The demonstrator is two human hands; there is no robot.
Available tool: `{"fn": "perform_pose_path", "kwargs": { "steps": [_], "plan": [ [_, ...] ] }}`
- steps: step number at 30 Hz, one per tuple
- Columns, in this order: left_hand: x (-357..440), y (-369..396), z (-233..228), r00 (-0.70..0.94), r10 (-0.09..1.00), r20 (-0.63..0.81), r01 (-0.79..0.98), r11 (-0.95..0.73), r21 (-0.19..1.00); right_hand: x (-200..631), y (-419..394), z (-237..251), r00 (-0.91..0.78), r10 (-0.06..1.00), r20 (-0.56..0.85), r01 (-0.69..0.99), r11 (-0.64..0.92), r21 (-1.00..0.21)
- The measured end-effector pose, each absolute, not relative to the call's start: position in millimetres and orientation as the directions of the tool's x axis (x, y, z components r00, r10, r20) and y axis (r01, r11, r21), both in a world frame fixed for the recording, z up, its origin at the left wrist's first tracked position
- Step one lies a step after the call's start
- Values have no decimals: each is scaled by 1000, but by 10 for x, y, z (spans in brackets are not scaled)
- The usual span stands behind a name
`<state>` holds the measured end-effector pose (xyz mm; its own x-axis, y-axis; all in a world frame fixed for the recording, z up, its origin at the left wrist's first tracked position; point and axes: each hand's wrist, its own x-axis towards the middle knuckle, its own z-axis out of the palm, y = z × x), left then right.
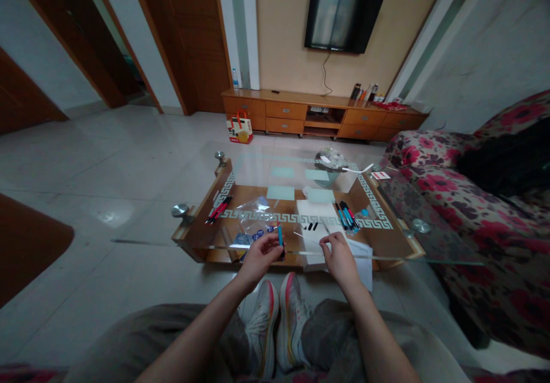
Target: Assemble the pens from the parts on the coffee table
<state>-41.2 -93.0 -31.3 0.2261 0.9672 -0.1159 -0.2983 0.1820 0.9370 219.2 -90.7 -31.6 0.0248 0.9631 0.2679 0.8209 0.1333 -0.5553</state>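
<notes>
Your left hand [263, 252] has its fingers closed in a small pinch on a blue pen tube [280, 237], which stands up near the front edge of the glass desk [251, 185]. Your right hand [339, 256] pinches a thin white stick [307, 238], and the stick points to 10 o'clock. Its tip is apart from the tube, which sits at 9 o'clock from it.

The stick is skinny and you hold it by one end, so it may wobble, bend or miss if you push too hard. If your pinch gets loose, the stick or tube could fall at 6 o'clock, by your shoes [262, 326]. At 2 o'clock from the tube lie small black bits [310, 226]; a bumping wrist could roll them away. A clear bag [255, 217] at 12 o'clock from your left hand could snag your fingers. The pens [347, 217] at 12 o'clock from your right hand could scatter if your knuckles knock them.
</notes>
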Motion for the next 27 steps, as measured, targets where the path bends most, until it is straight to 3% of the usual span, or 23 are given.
{"fn": "perform_pose_path", "kwargs": {
  "steps": [3,6,10,13,20,27],
  "plan": [
    [-412,-926,-310,223,969,-111,-300,177,938,2152,-912,-259,17,956,294,782,170,-600],
    [-411,-925,-295,208,972,-105,-298,166,940,2086,-910,-167,14,956,294,661,212,-720],
    [-411,-929,-276,214,971,-104,-303,167,938,2025,-880,-122,70,975,213,383,171,-908],
    [-410,-932,-274,216,970,-110,-306,174,936,2029,-855,-144,142,983,116,152,94,-984],
    [-415,-928,-272,200,971,-129,-274,181,944,2016,-903,-29,191,982,-8,-167,24,-986],
    [-430,-915,-301,240,966,-100,-197,150,969,2009,-917,19,243,970,-16,-259,49,-965]
  ]
}}
